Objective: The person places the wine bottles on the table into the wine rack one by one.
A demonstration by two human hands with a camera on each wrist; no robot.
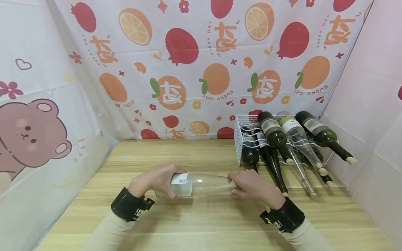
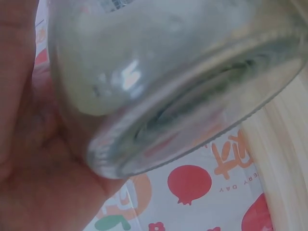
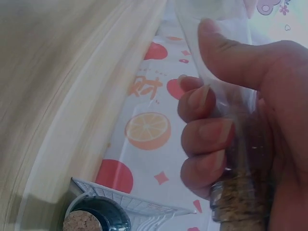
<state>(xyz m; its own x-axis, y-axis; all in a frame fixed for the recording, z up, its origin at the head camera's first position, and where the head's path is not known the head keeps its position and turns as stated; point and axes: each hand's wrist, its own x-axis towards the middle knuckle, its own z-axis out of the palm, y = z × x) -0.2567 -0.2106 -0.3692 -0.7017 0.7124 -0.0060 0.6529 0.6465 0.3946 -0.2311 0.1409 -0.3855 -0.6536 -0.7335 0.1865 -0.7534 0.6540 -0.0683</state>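
A clear glass bottle (image 1: 204, 184) with a white label lies sideways between my two hands, its base to the left and its neck to the right. My left hand (image 1: 161, 181) grips the body near the base, thumb in front and fingers over the top. In the left wrist view the ridged bottom of the bottle (image 2: 192, 110) shows close up beside the palm. My right hand (image 1: 252, 184) grips the neck; in the right wrist view its fingers (image 3: 207, 134) curl round the glass, and a cork (image 3: 240, 202) sits in the mouth below them.
At the right stands a white wire rack (image 1: 240, 139) stacked with several corked wine bottles, necks facing the front. Some, like the dark green bottle (image 1: 323, 132), jut out past the rack. Printed cloth (image 1: 201, 45) hangs behind the wooden table (image 1: 176, 223) and at its sides.
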